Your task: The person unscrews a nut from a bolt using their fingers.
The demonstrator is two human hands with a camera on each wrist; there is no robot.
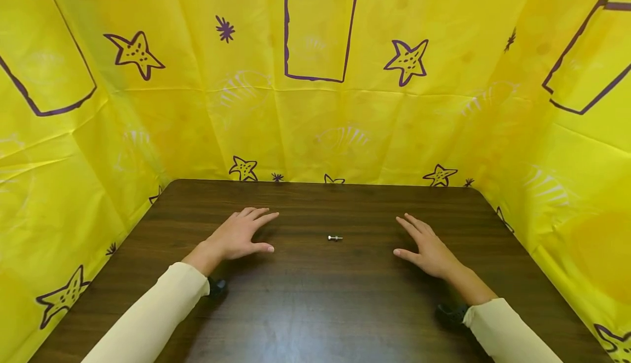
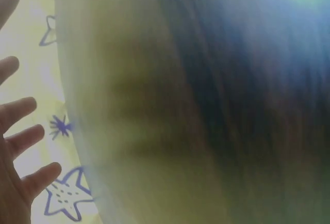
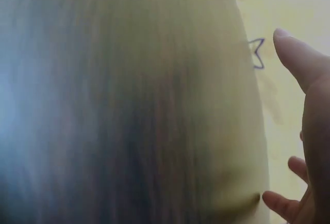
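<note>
A small silver bolt with a nut on its shank (image 1: 334, 238) lies on its side near the middle of the dark wooden table (image 1: 305, 297), its head toward the left. To its left is my left hand (image 1: 239, 237), fingers spread and thumb apart, holding nothing. On the other side, my right hand (image 1: 429, 249) is likewise spread and holds nothing, its thumb pointing toward the bolt. In the left wrist view, the left fingers (image 2: 38, 180) show at the left edge. The right thumb (image 3: 299, 59) and a few fingertips appear at the right edge of the right wrist view.
Yellow cloth (image 1: 315, 133) with purple starfish and frame drawings hangs behind the table and along both sides. Dark wrist straps (image 1: 451, 315) sit beneath both pale sleeves (image 1: 153, 311). Light reflects off the tabletop's near part.
</note>
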